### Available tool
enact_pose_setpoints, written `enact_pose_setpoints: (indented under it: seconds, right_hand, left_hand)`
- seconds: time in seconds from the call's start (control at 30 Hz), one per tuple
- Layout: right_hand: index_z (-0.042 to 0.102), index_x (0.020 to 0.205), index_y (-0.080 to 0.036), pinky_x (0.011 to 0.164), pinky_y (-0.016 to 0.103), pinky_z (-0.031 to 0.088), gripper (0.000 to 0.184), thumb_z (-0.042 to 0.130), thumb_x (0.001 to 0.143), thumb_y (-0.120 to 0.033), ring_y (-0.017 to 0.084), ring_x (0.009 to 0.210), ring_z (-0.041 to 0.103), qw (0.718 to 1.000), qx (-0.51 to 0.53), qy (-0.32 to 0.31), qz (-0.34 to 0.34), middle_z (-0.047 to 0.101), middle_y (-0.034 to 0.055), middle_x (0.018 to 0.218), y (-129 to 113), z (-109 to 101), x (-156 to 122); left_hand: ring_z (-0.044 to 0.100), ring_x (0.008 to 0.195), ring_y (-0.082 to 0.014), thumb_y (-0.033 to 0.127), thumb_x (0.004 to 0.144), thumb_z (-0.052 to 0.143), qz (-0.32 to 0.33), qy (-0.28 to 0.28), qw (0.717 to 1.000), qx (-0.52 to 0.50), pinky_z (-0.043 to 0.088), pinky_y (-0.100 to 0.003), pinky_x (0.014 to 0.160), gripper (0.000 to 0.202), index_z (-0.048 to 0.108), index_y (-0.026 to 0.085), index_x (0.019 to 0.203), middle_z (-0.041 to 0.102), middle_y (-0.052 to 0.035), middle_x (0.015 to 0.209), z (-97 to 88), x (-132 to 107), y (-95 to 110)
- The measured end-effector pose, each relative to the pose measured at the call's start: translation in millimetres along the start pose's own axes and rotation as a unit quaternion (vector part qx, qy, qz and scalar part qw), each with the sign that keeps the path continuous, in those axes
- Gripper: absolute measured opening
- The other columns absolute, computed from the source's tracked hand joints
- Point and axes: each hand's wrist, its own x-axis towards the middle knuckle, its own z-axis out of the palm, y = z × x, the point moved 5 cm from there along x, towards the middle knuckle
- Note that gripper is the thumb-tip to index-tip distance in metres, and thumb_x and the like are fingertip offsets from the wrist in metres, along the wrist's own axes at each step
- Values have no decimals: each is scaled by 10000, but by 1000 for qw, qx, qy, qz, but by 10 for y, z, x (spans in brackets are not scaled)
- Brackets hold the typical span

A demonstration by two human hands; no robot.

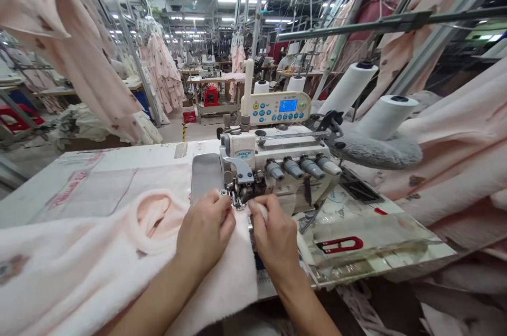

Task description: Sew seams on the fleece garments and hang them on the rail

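Note:
A pale pink fleece fabric piece lies across the table and runs up to the presser foot of a white overlock sewing machine. My left hand is closed on the fabric just left of the foot, its fingers curled. On the other side, close to the foot, my right hand pinches the fabric edge between thumb and fingers. The fabric under the foot is partly hidden by my fingers. A round, folded opening in the fabric shows left of my left hand.
Red thread snips lie on the table's right side. White thread cones stand behind the machine, with a grey fuzzy roll below. Pink fabric hangs at both sides. A control panel tops the machine.

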Motion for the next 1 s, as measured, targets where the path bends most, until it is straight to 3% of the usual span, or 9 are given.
enact_pose_setpoints:
  seconds: [0.13,0.27,0.33,0.43,0.53,0.67,0.73,0.9,1.0]
  right_hand:
    - [499,925,-177,503,272,389,225,330,943,-324,194,573,605,998,-53,29,-18,637,41,714,-23,-90,-74]
    - [554,999,-151,752,356,436,325,465,886,-442,257,937,562,986,-82,142,-40,574,151,1023,-14,-389,-335]
    - [603,843,-183,767,338,423,331,442,889,-469,233,910,546,998,-8,63,-5,586,101,928,34,-336,-429]
    - [524,542,-190,513,249,359,536,338,890,-553,154,567,489,974,148,-136,99,504,-3,553,46,-14,-514]
    - [471,474,-178,413,224,264,545,369,870,-538,112,440,382,956,201,-148,152,398,-41,439,-39,143,-474]
    - [668,831,-148,579,226,423,280,470,837,-345,158,671,553,949,246,-71,185,646,30,747,-72,84,-406]
    - [646,1054,-155,581,230,436,324,492,815,-309,157,675,562,943,260,-55,199,668,55,875,-27,40,-432]
    - [387,1341,-166,397,195,301,528,474,839,-307,109,417,374,950,216,-92,206,494,-72,518,74,35,-542]
    - [347,1363,-196,380,190,315,510,434,868,-277,106,410,411,969,180,-108,131,568,-53,576,13,5,-542]
  left_hand:
    - [490,678,-144,174,835,392,-3,0,1000,-3,342,-254,599,144,475,201,720,483,8,742,-10,2,7]
    - [500,684,-146,173,835,388,-2,-7,1000,-7,361,-255,607,154,500,199,734,493,1,755,-29,-1,14]
    - [502,689,-150,175,843,373,4,-13,1000,-8,367,-260,613,166,506,198,747,496,-4,765,-39,-6,23]
    - [504,714,-163,183,855,358,8,-15,1000,-11,375,-269,624,174,502,195,759,498,-11,767,-58,-14,36]
    - [507,730,-171,172,850,358,8,-22,1000,-20,379,-268,621,167,490,194,749,495,-12,756,-68,-18,35]
    - [515,744,-177,169,847,362,12,-24,999,-29,390,-276,630,156,469,193,735,502,-13,758,-64,-33,24]
    - [515,765,-188,190,854,364,15,-11,999,-30,399,-297,657,160,459,192,725,517,-21,774,-73,-54,19]
    - [524,834,-220,267,860,398,22,-17,999,-41,389,-379,750,154,503,194,775,574,-32,834,-108,-123,30]
    - [538,824,-215,244,842,420,14,-32,998,-57,387,-379,756,127,521,199,778,595,-20,823,-128,-136,28]
